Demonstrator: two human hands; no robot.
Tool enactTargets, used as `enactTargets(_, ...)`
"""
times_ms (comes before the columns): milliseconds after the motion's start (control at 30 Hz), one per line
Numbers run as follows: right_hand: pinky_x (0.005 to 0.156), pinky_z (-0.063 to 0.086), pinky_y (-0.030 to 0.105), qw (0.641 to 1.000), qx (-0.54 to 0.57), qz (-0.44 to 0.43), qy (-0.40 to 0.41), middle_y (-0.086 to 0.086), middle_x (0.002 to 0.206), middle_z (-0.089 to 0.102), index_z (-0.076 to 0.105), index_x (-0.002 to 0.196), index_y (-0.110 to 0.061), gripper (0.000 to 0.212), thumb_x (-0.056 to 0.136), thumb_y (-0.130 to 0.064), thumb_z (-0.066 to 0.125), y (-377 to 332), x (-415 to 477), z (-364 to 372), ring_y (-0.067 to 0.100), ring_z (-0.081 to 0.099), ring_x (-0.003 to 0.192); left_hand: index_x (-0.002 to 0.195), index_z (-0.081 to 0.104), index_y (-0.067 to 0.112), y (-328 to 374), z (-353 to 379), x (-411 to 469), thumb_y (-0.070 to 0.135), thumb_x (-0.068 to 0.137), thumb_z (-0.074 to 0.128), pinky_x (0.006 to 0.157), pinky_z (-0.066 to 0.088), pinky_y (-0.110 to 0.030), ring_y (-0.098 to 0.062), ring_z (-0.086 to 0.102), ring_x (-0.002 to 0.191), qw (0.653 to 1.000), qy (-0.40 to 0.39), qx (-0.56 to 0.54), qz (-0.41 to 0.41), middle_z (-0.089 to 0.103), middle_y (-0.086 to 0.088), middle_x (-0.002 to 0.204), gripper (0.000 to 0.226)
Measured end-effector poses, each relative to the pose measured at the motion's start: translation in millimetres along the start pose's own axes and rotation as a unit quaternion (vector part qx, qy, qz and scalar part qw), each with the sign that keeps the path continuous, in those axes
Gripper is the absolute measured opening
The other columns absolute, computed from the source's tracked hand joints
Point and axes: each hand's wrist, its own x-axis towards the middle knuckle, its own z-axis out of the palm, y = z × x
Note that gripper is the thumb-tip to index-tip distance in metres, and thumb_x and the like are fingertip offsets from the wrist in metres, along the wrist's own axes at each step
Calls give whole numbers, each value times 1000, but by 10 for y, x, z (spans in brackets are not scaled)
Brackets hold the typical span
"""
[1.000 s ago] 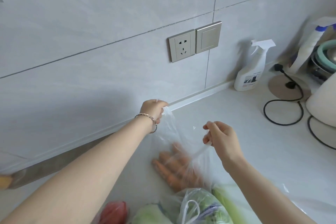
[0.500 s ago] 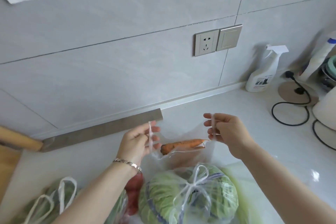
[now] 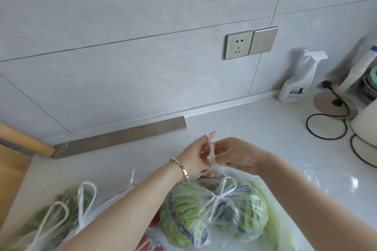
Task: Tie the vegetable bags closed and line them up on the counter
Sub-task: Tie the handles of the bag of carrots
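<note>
White worktop (image 3: 265,138) carries one tied clear plastic cabbage bag (image 3: 214,210) at 6 o'clock and one untied leafy-greens bag (image 3: 61,220) at 7 o'clock. Just behind the cabbage, left hand (image 3: 193,159) and right hand (image 3: 238,155), fingers curled, both pinch a third bag's twisted handles (image 3: 211,149).

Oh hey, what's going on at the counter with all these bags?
A person is tying a clear plastic bag shut. The left hand and right hand pinch its twisted handles together just above the white counter. In front of them, the cabbage bag is already knotted in a bow. To the left, the bag of leafy greens has loose handle loops and is not yet tied.
</note>
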Motion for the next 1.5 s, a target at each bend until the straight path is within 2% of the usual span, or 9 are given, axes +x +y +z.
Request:
enactTargets(133, 65, 38, 26, 997, -22, 33, 66, 1, 61, 50, 56, 58, -19, 22, 73, -16, 71, 119, 45, -73, 12, 44, 58, 100, 64, 20, -129, 119, 95, 15, 76, 65, 59, 45, -20, -8, 45, 57, 998, 43, 37, 3, 49, 15, 62, 24)
enactTargets(233, 60, 36, 24, 987, 37, 44, 152, -3, 53, 43, 48, 55, -19, 32, 71, -22, 75, 294, 105, -210, 13, 39, 53, 51, 53, 28, -291, 22, 45, 27, 71, 71, 50, 34, -13, -1, 40, 47, 989, 137, 38, -37, 43, 13, 47, 27)
enactTargets(467, 62, 53, 29, 874, 436, 109, 183, -1, 33, 36, 49, 56, -10, 31, 86, -6, 55, 764, 397, -198, 13, 47, 41, 25, 40, 17, -730, -104, 1, 8, 85, 49, 65, 47, -28, -11, 40, 32, 849, 256, -421, -190, 30, 4, 23, 62)
enactTargets(567, 34, 43, 17, 837, 514, 97, 159, -3, 33, 29, 38, 52, -14, 37, 85, -5, 52, 700, 558, -226, 10, 35, 30, 30, 40, 17, -609, -85, 106, 12, 85, 50, 34, 33, -17, -8, 28, 24, 803, 192, -527, -202, 27, 7, 26, 56)
enactTargets(700, 29, 16, 16, 941, 307, 126, 70, -8, 38, 22, 32, 56, -19, 40, 87, -13, 57, 663, 722, -347, 7, 19, 31, 36, 47, 19, -530, -198, 243, 32, 78, 64, 32, 21, -16, -6, 23, 26, 974, 30, -89, -206, 30, 9, 28, 47)
enactTargets(833, 35, 18, 18, 990, 33, 131, 34, -7, 42, 24, 34, 50, -20, 46, 79, -20, 69, 566, 928, -458, 9, 19, 36, 44, 47, 21, -498, -307, 442, 46, 78, 61, 41, 21, -21, -5, 30, 36, 967, -48, 231, -94, 34, 6, 38, 45)
enactTargets(1000, 37, 23, 17, 987, 39, 73, 136, -3, 49, 22, 38, 49, -18, 45, 81, -25, 68, 520, 1235, -545, 11, 21, 41, 40, 36, 23, -611, -386, 579, 39, 84, 56, 43, 23, -19, -6, 34, 42, 974, 26, 223, -26, 34, 6, 41, 51)
enactTargets(1300, 32, 29, 19, 960, 116, 179, 183, -1, 43, 40, 59, 71, -6, 26, 82, -29, 66, 1046, 1299, -638, 9, 33, 31, 34, 38, 20, -1341, -132, 418, 15, 87, 58, 45, 22, -25, -8, 27, 35, 951, 172, -118, -227, 29, 10, 30, 56)
enactTargets(1500, 31, 24, 19, 926, 259, 114, 252, -6, 36, 29, 43, 53, -15, 37, 83, -14, 64, 896, 1097, -577, 11, 23, 36, 36, 33, 19, -1072, -189, 474, 17, 89, 44, 30, 22, -9, -7, 25, 21, 766, 150, -525, -340, 25, 8, 27, 55)
